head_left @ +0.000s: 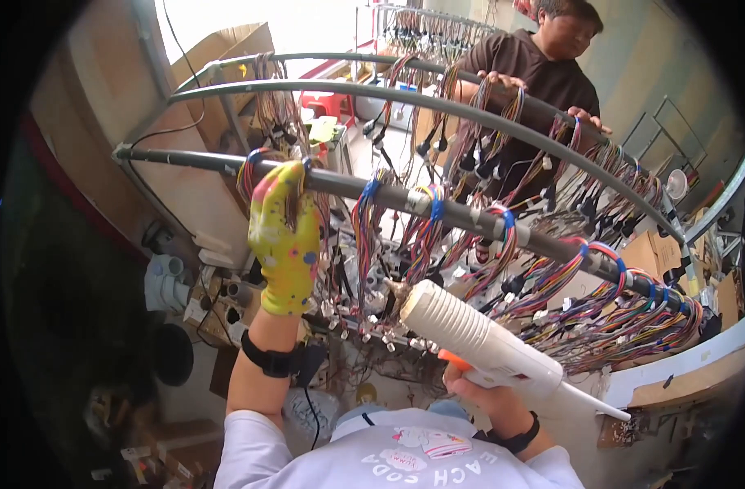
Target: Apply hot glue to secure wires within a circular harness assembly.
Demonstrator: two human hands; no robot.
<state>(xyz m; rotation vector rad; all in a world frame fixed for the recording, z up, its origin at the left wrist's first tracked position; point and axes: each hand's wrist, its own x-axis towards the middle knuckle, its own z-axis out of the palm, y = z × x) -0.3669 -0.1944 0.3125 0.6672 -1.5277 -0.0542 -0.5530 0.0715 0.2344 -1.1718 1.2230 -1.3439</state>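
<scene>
My left hand (284,253), in a yellow patterned glove, is raised to the near grey bar (332,181). Its fingers close round a wire bundle (292,210) that hangs there, partly hidden by the glove. In my right hand (488,398) is a white hot glue gun (487,338) with a ribbed barrel and an orange trigger. Its stained nozzle tip points up and left, toward the hanging wires, apart from the bar. From its back end a white glue stick (597,399) sticks out. Several wire harnesses (425,212) with blue ties hang along the bar to the right of my left hand.
Behind the near bar run more curved bars (470,118) hung with wires and connectors. A person (527,81) in a dark top stands beyond, both hands at the far bar. Pipes (167,281) and boxes lie at the left. A cardboard box (654,253) stands at the right.
</scene>
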